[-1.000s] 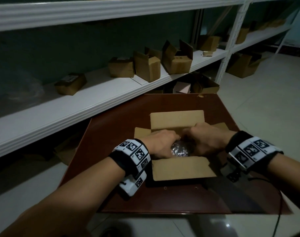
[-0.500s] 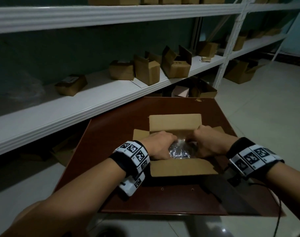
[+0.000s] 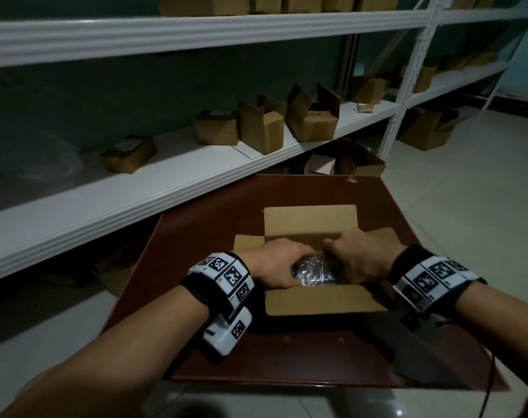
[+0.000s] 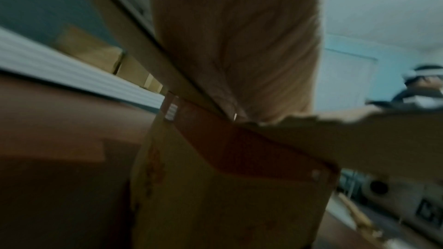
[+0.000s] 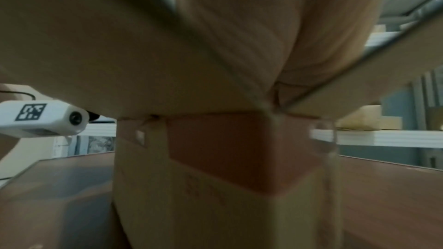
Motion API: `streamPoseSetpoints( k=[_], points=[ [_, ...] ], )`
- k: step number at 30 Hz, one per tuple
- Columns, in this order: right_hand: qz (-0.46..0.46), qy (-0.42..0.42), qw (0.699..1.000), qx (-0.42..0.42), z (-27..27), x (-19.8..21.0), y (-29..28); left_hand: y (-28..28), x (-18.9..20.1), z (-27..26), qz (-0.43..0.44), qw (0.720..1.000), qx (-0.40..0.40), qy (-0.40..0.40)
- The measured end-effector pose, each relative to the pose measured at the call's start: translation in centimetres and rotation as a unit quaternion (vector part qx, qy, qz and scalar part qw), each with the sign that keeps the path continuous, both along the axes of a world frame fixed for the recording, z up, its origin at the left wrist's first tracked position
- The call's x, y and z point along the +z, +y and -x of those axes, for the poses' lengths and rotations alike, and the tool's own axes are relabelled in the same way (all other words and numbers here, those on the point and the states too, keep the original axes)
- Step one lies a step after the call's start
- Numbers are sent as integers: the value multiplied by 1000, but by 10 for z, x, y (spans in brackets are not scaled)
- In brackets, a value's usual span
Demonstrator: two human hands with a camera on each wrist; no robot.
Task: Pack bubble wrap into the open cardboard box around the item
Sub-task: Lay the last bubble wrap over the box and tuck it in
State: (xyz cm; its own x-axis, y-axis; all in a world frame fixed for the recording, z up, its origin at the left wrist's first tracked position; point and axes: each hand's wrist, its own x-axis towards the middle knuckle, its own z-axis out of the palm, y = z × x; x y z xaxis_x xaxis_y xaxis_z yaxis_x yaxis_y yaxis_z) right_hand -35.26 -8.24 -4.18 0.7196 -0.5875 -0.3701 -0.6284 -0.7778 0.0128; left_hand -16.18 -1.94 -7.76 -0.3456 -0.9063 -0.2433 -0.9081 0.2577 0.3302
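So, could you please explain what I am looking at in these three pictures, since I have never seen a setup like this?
There is no machine here: a person works with bare hands and wears three cameras. The wide picture comes from the head; the two blurry close-ups come from cameras strapped to the wrists by the checkered bands.

On the brown table stands an open cardboard box. The left hand and right hand reach into it, on the shiny bubble wrap; the fingers are hidden, so I cannot tell the grip. Each wrist picture shows mostly a palm and the box's outer wall. Behind are white shelves with more boxes.
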Motion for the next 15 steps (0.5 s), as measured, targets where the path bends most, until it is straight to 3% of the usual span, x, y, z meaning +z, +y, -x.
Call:
streamPoseSetpoints(
  k=[12,15],
  points=[
    [15,-38,999,23,9,-1,-1,2,2,6,29,999,4,-19],
    [-6,-39,999,30,8,-1,-5,4,11,3,-21,1000,8,11]
  ],
)
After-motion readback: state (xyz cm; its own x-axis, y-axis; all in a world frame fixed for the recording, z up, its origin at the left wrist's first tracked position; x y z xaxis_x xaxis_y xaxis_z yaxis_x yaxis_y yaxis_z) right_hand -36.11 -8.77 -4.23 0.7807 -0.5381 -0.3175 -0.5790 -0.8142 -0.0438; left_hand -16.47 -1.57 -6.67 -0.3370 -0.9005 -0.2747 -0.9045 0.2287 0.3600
